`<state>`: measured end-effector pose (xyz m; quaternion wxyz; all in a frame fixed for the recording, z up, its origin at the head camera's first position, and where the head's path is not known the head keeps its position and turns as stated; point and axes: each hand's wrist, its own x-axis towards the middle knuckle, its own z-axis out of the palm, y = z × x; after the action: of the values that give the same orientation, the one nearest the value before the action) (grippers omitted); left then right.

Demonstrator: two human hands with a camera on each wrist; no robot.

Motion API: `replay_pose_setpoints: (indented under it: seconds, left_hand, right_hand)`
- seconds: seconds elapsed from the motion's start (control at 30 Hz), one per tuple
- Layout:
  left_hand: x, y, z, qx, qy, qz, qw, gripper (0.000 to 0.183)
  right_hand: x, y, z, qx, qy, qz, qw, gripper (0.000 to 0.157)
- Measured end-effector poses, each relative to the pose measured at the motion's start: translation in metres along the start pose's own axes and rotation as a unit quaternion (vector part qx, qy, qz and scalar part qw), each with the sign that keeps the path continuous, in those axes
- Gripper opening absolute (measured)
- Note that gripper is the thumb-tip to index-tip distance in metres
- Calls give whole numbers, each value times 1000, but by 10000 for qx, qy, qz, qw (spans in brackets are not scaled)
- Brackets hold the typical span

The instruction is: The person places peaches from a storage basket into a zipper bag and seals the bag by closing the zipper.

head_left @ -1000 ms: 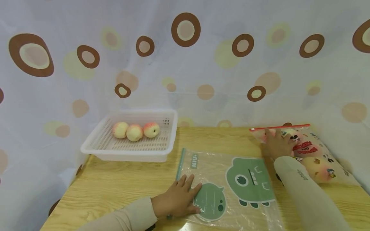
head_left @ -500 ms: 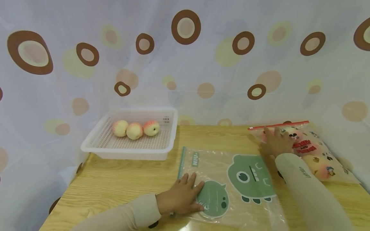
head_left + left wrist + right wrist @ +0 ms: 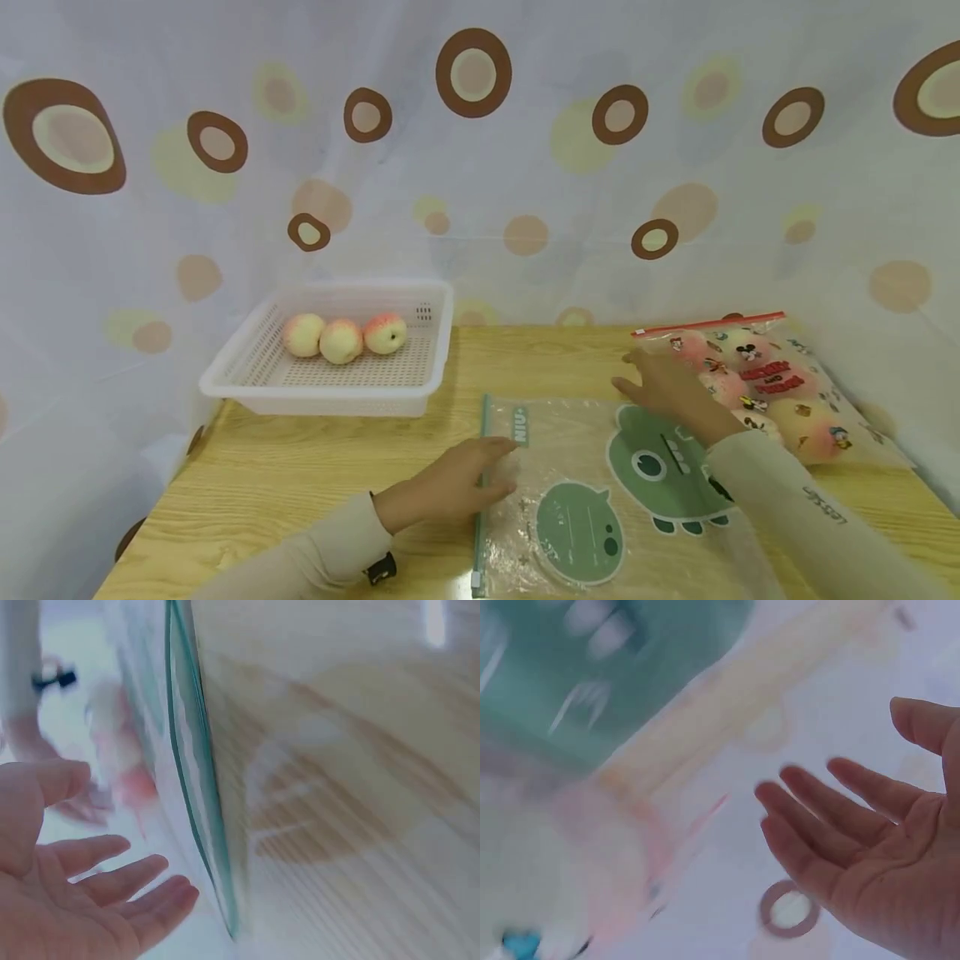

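Note:
A flat, clear zip bag (image 3: pixel 547 458) with green dinosaur prints and a teal zip edge (image 3: pixel 196 765) lies on the table. Over that edge, my left hand (image 3: pixel 450 482) hovers with loose fingers and holds nothing; its palm (image 3: pixel 67 900) shows in the left wrist view. My right hand (image 3: pixel 675 396) is above the far right part of the same bag, fingers spread and holding nothing, as the right wrist view of the hand (image 3: pixel 885 847) also shows. To its right rests a second zip bag (image 3: pixel 780 379) with a red zip, filled with several peaches.
At the back left stands a white plastic basket (image 3: pixel 322 400) with three peaches (image 3: pixel 341 342) inside. The wooden table (image 3: pixel 300 467) meets a patterned curtain (image 3: pixel 525 167) at the back and sides.
My right hand has left the peach-filled bag and moved left over the dinosaur bag. My left hand has lifted off the print and shifted to the zip edge.

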<state>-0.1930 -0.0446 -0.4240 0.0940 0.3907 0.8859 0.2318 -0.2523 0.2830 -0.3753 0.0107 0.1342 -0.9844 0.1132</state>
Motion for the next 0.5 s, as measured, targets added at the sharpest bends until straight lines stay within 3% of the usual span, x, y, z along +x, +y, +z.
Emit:
replay_pose_setpoints:
  seconds: [0.1,0.27,0.37,0.5]
  left_hand:
    - [-10,-16,-12,-992,379,-376,9936,53]
    - [-26,-35,-23,-2143,729,-1060,9683,49]
    - [-33,-40,-25,-2493,814,-1360,9553,48]
    - [-40,-44,-27,-2715,856,-1439,9478,49]
  right_hand:
    - [-9,-34,2,718,-279,-212,9968,47]
    - [-17,-85,16,1667,-660,-690,9814,32]
    - [-19,-107,31,2065,-985,-852,9697,29]
    - [-21,-130,50,2360,-1397,-901,9574,34]
